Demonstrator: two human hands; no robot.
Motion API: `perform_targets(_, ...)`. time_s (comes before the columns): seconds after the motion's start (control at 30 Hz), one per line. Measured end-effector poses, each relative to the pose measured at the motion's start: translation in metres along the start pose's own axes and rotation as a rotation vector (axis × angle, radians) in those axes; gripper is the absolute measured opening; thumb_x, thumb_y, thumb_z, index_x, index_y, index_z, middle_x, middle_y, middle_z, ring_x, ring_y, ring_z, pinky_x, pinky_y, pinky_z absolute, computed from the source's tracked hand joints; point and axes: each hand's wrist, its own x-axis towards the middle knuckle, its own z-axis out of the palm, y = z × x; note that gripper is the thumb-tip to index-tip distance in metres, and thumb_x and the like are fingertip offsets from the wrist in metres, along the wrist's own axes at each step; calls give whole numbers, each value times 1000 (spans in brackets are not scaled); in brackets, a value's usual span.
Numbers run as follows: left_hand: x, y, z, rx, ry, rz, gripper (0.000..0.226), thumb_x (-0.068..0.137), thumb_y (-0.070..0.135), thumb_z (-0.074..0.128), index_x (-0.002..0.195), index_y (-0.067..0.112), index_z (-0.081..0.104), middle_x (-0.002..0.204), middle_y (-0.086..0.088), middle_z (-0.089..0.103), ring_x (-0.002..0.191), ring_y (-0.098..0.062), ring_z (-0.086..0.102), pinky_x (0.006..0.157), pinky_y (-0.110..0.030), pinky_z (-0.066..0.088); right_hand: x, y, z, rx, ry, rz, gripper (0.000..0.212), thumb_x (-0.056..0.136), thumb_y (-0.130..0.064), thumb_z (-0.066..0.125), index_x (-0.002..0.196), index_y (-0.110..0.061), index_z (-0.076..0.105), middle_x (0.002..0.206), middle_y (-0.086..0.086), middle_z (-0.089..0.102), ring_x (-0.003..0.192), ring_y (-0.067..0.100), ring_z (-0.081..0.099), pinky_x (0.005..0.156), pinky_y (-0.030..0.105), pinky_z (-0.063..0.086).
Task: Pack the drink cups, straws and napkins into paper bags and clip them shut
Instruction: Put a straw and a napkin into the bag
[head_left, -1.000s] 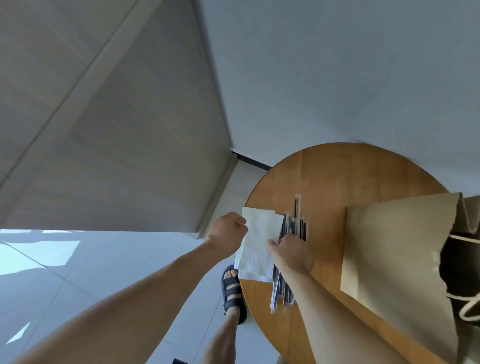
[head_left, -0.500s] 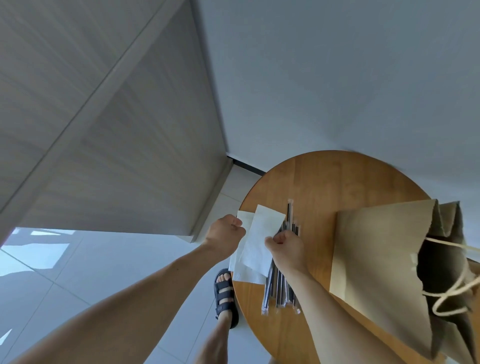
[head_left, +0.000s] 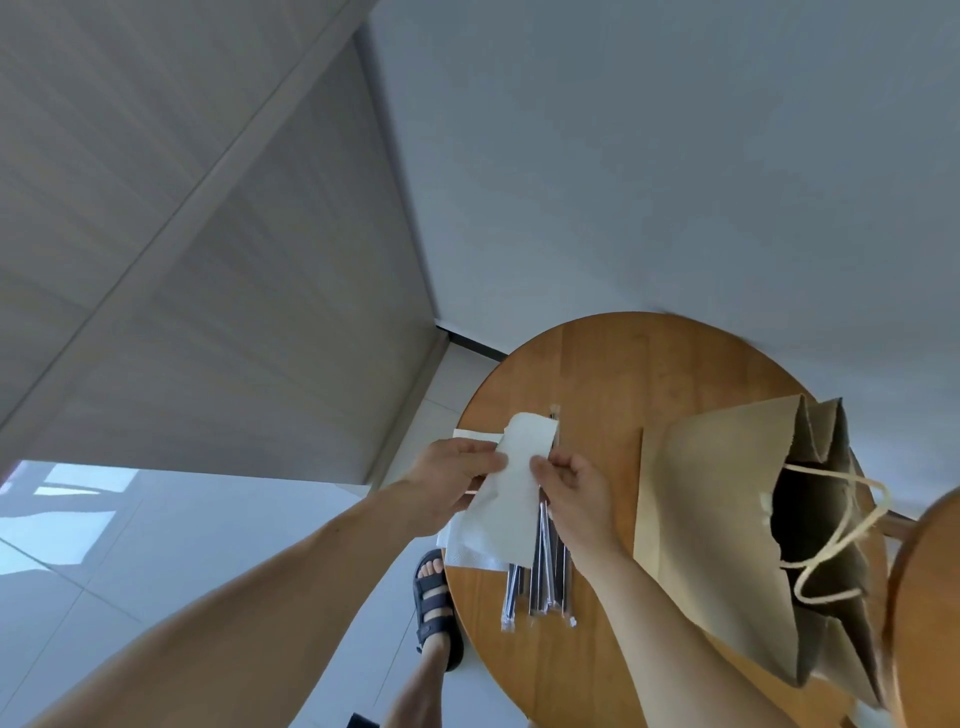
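- Left hand (head_left: 451, 470): thumb and fingers pinch the left edge of the top napkin (head_left: 511, 501), which is lifted off the table (head_left: 623, 374).
- Right hand (head_left: 574, 491): thumb and forefinger pinch the napkin's right edge. Whether its other fingers also touch the straws (head_left: 545, 577) below cannot be told.
- Napkin: thin, soft tissue, very light. It droops between the two grips and would likely tear if pulled taut or crumple if squeezed. Best taken by an edge or corner with a light pinch, then folded so it holds some shape.
- Further napkins (head_left: 470, 548): lie under the lifted one at the table's left rim, partly overhanging it. A draught or a brush of the arm could probably send them off.
- Straws: a loose bundle in clear wrappers, lying flat just right of the napkins. Likely light, fairly stiff and slick, so inclined to slide apart. Gather them at mid-length in a full grip.
- Bag (head_left: 717, 519): brown paper, on its side well right of the straws, mouth open to the right, cord handles (head_left: 841, 525) hanging out. Its inside is dark, and no cups show.
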Motion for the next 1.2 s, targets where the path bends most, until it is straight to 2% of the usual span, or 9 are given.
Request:
perform_targets(0.13,-5,-2,4,-85,-104,-102,40,85,1,72,123,-2,61,122,-21,64,111,-37,64,88,-46,57,-4,19,-11,-20,40,-11,3,92,-6,65,90,-7,66,80,10,73,64,16,62,60,26,54)
perform_targets(0.23,-4,-7,8,-40,-106,-117,35,86,-1,68,120,-4,61,120,-21,64,109,-37,64,82,-42,58,-5,25,-15,29,23,-34,6,95,-13,63,92,-10,67,78,6,72,64,13,63,54,19,50)
perform_targets(0.3,-3,-9,10,-43,-70,-104,27,87,0,67,114,-2,62,113,-19,65,102,-34,64,80,-40,58,-5,33,-19,-11,77,-28,8,96,-19,61,93,-15,67,82,2,72,73,13,65,61,21,52)
perform_targets(0.4,-1,-11,12,2,-33,-69,28,89,4,66,116,3,60,114,-16,68,103,-34,66,89,-44,56,-2,48,-30,-473,231,-30,11,95,-24,61,104,-19,65,98,-4,70,92,15,65,79,29,52)
perform_targets(0.47,3,-12,12,91,21,-26,31,89,7,67,119,5,59,119,-16,66,108,-35,64,97,-49,52,-2,57,-34,-819,174,4,21,93,-33,62,110,-22,62,91,-11,65,82,10,62,66,23,46)
perform_targets(0.57,8,-15,11,178,118,23,30,86,12,72,114,9,60,115,-13,66,106,-34,64,98,-51,52,-3,65,-34,-1097,48,99,18,90,-45,62,89,-29,55,67,-12,60,58,6,57,48,23,36)
perform_targets(0.7,10,-20,9,154,149,35,32,83,15,77,112,9,64,112,-10,69,102,-31,67,96,-50,54,4,76,-33,-1225,44,107,39,94,-32,54,58,-17,50,48,-5,49,43,11,48,44,22,33)
perform_targets(0.97,9,-22,15,149,114,49,16,80,17,81,93,15,73,90,0,75,82,-19,72,67,-31,57,4,65,-34,-952,127,137,17,82,-32,65,75,-17,61,62,1,66,55,13,63,49,25,45)
perform_targets(1.2,-4,-1,25,57,50,90,22,92,13,67,113,8,65,115,-10,69,105,-31,66,98,-51,52,-9,20,-46,-437,251,-131,19,85,-15,73,91,-28,60,83,-13,65,77,1,61,63,3,42)
